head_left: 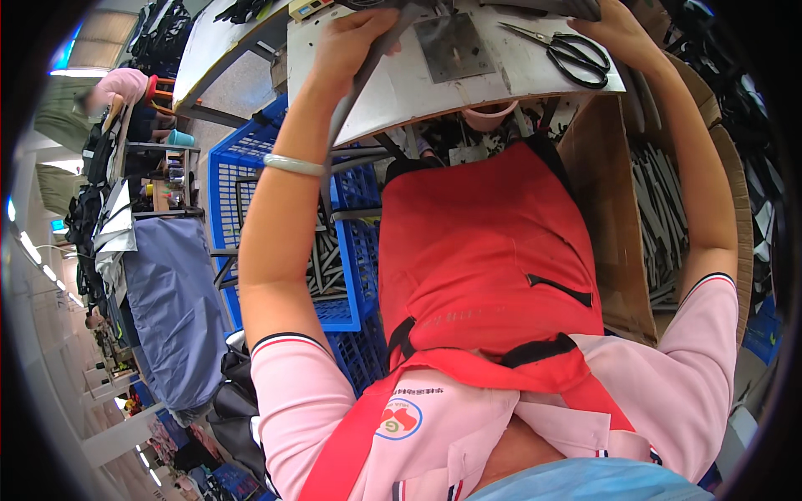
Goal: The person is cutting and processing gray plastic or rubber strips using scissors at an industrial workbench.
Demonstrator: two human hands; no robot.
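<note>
Workshop bench, white: left hand closed around a long grey strip trailing below it (looks light, floppy; best pinched near its end). Right hand rests flat beside black scissors.

Scissors on table, right

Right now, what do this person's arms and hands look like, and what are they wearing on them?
Both forearms are bare, with no gloves on the left hand or right hand. Short pink sleeves with a dark and white trim edge cover the upper arms. A pale, smooth bangle circles the left wrist. No rings can be made out.
</note>
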